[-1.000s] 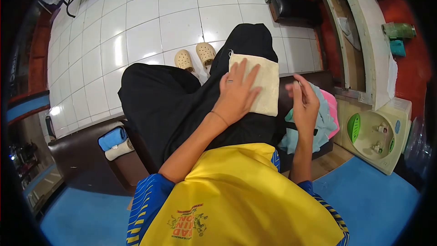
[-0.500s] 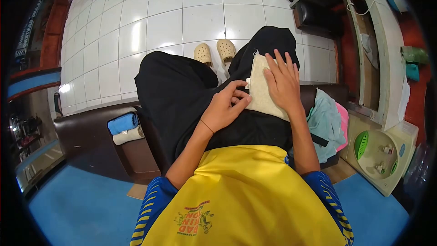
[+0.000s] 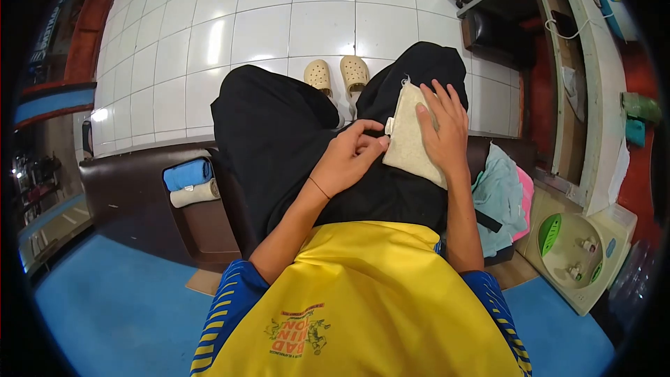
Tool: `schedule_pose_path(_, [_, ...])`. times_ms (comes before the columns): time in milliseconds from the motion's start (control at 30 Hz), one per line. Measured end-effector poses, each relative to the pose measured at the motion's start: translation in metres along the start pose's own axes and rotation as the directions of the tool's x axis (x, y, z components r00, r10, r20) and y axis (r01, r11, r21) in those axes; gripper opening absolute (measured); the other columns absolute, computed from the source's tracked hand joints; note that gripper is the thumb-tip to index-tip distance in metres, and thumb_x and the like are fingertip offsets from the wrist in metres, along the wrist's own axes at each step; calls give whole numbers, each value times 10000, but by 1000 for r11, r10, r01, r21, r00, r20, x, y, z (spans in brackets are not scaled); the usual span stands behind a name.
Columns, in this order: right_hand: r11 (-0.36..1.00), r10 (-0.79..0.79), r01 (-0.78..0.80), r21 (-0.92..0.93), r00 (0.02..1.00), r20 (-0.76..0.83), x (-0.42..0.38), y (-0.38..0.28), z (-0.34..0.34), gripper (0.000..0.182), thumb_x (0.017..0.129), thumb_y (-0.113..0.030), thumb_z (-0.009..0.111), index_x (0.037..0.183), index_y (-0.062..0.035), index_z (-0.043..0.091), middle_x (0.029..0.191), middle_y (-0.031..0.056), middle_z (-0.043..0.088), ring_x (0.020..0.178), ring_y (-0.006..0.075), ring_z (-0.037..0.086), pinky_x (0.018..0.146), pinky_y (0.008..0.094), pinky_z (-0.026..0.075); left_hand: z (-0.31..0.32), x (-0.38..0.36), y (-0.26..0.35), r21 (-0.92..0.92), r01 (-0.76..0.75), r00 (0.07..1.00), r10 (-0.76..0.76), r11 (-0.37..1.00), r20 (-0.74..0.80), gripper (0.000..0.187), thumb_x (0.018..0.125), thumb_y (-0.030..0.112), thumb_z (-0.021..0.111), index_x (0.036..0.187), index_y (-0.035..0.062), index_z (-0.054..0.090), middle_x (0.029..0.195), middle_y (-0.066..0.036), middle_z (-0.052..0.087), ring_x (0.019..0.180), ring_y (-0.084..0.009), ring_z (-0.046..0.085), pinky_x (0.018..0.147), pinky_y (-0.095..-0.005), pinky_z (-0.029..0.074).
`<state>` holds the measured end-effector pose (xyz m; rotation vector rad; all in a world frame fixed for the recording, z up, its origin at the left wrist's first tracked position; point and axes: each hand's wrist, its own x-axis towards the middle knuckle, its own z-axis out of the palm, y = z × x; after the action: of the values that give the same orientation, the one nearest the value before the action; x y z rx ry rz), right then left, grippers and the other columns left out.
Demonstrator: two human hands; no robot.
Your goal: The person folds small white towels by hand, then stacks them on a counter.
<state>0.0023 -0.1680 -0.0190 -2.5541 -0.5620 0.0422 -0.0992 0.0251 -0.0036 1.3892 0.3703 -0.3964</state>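
A folded cream cloth [image 3: 407, 136] lies on the black trousers over my right thigh, with a small white tag on its left edge and loose threads at its top corner. My right hand [image 3: 445, 129] rests flat on the cloth's right side, fingers stretched out. At the left edge my left hand [image 3: 357, 153] has its thumb and index finger at the cloth beside the tag, the other fingers curled. Whether those fingertips pinch the cloth is too small to tell.
A brown tray [image 3: 209, 234] on the dark bench [image 3: 125, 192] holds a rolled blue cloth [image 3: 187, 175] and a rolled cream cloth [image 3: 195, 194]. Right of me are a teal cloth [image 3: 499, 199], a pink cloth [image 3: 525, 202] and a beige water dispenser [image 3: 599, 237].
My right hand has shifted slightly down the cloth toward its right edge. My left hand's thumb and index finger have moved closer together near the tag. The whole view has shifted a little.
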Motion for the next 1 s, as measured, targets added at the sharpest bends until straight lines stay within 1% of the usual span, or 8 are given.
schedule_pose_path(100, [1000,1,-1,12,1000,-15,0,-1,0,388,954,-312,558,1283,-122,639,1400,121,544,1368,339,400,1118,474,266,0,-6,7,124,-58,997,51,991,64,302,971,124,614,1233,-18,572,906,4,672,805,-21,540,726,-187,444])
schedule_pose_path(167, [1000,3,-2,21,1000,-27,0,-1,0,388,952,-316,561,1273,-115,646,1393,122,552,1364,338,407,1117,467,268,4,-6,8,65,-86,996,84,994,38,278,966,119,620,1209,-16,600,917,6,679,805,-10,528,722,-185,435])
schedule_pose_path(333, [1000,-12,12,20,999,-30,1,2,1,385,945,-308,574,1269,-113,647,1393,122,551,1360,336,411,1114,465,273,10,1,6,-55,-221,966,226,974,125,409,948,113,648,1326,54,504,911,0,675,767,-14,501,658,-171,388])
schedule_pose_path(433, [1000,-14,15,20,999,-33,1,2,2,382,941,-302,583,1265,-111,650,1390,122,553,1358,335,413,1112,465,275,8,4,1,93,-234,956,211,968,205,475,934,133,674,1359,95,465,911,11,683,734,-15,486,626,-175,365])
schedule_pose_path(533, [1000,-6,6,15,999,-32,-1,2,1,381,937,-300,588,1262,-112,652,1386,120,556,1358,334,414,1112,466,275,2,0,9,175,-225,961,190,958,199,484,912,153,707,1341,101,488,861,25,686,700,-13,475,612,-178,362])
schedule_pose_path(667, [1000,5,-5,8,999,-32,0,-2,0,376,934,-301,590,1258,-121,656,1382,118,559,1358,332,415,1113,465,275,-2,-2,3,202,-189,972,153,961,179,489,896,156,728,1322,82,501,794,25,677,669,-10,470,596,-185,354])
schedule_pose_path(967, [1000,-1,1,-12,999,-43,0,-1,3,360,940,-297,576,1248,-133,665,1378,111,563,1355,331,417,1113,463,276,-5,-2,3,287,-50,995,22,957,100,457,875,175,752,1248,13,544,748,-14,706,698,-27,579,701,-209,450])
schedule_pose_path(1000, [1000,4,-4,-12,999,-50,0,-1,4,360,940,-297,576,1248,-133,665,1378,111,563,1355,331,417,1113,463,276,-4,-1,6,338,-43,997,21,940,68,452,864,200,751,1224,10,554,779,-66,712,716,-116,633,697,-260,482])
